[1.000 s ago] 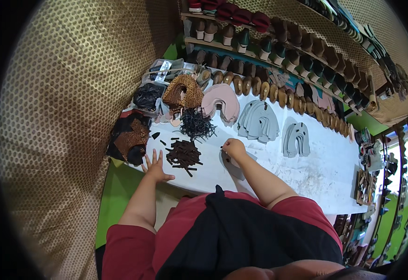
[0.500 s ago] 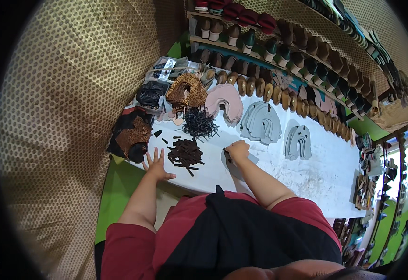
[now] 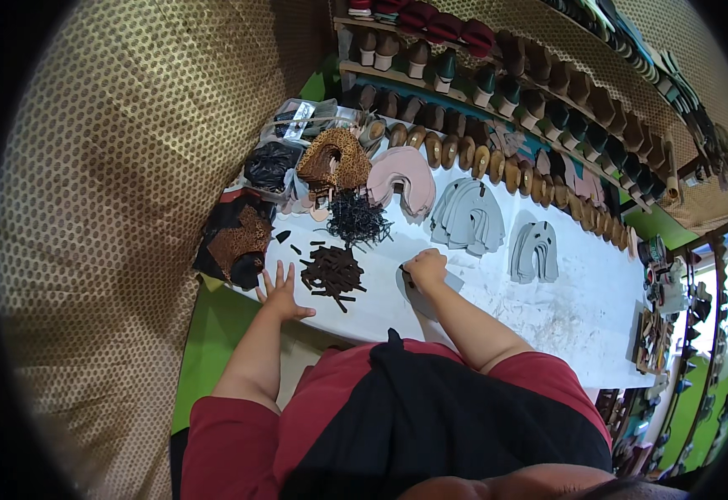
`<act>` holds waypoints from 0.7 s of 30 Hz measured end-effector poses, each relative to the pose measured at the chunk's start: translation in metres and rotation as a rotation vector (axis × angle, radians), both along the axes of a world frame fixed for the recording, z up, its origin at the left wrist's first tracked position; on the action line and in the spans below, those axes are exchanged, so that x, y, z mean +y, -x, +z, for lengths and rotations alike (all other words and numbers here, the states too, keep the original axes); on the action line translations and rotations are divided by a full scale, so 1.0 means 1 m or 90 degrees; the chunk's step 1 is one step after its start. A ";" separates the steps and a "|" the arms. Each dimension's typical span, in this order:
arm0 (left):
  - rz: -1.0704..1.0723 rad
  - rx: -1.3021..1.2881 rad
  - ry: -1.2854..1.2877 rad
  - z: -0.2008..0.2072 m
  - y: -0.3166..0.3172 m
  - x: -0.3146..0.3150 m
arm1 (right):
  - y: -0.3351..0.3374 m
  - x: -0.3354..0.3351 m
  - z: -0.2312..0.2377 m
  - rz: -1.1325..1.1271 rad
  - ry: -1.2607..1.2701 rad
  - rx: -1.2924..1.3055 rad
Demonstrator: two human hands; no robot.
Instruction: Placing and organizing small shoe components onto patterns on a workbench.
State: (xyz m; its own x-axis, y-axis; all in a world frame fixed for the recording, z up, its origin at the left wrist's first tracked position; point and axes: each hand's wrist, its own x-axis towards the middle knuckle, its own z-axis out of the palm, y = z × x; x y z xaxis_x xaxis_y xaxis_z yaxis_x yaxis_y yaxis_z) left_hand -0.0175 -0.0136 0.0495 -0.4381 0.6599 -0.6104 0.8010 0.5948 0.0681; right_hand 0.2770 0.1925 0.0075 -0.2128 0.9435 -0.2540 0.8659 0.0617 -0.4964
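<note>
My left hand (image 3: 277,297) lies at the table's near edge with its fingers spread, holding nothing. Right of it sits a loose pile of short dark brown strips (image 3: 332,272). My right hand (image 3: 427,268) is closed and presses down on a grey cut piece (image 3: 447,285), which it partly covers. A small dark bit shows at its fingertips; what the fingers hold is hidden. Beyond stand a stack of curved grey pieces (image 3: 467,218) and a smaller one (image 3: 535,254), both with dark tabs on them. A tangle of thin black strips (image 3: 355,217) lies behind the brown pile.
On the white table (image 3: 585,325) are curved pink pieces (image 3: 405,177) and leopard-print pieces (image 3: 335,158). A black bag (image 3: 270,165) and leopard-print scraps (image 3: 239,246) occupy the left end. Shoes line the back shelves (image 3: 464,102). A patterned curtain (image 3: 114,208) hangs at left.
</note>
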 end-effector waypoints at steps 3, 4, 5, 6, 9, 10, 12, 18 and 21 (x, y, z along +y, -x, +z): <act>0.002 -0.007 0.006 0.003 -0.001 0.002 | 0.002 -0.007 -0.001 -0.039 -0.036 0.001; 0.002 -0.007 0.007 0.003 -0.001 0.003 | 0.003 -0.010 -0.003 -0.036 -0.073 0.003; 0.002 -0.007 0.007 0.004 -0.001 0.004 | 0.003 -0.011 -0.004 -0.037 -0.073 0.004; 0.001 -0.006 0.007 0.005 -0.001 0.004 | 0.003 -0.012 -0.005 -0.035 -0.094 0.011; 0.004 -0.006 0.007 0.004 -0.001 0.002 | 0.004 -0.017 0.004 -0.010 -0.103 0.006; 0.001 -0.005 0.008 0.003 0.000 0.001 | 0.005 -0.017 0.006 0.010 -0.092 -0.005; -0.001 -0.002 0.007 0.000 0.002 -0.001 | 0.000 -0.011 0.010 0.017 -0.068 0.025; -0.007 -0.004 0.000 0.003 0.003 -0.001 | -0.051 -0.010 0.007 0.342 -0.267 0.021; -0.005 -0.014 0.006 0.002 0.004 0.000 | -0.061 -0.027 0.005 0.494 -0.288 -0.086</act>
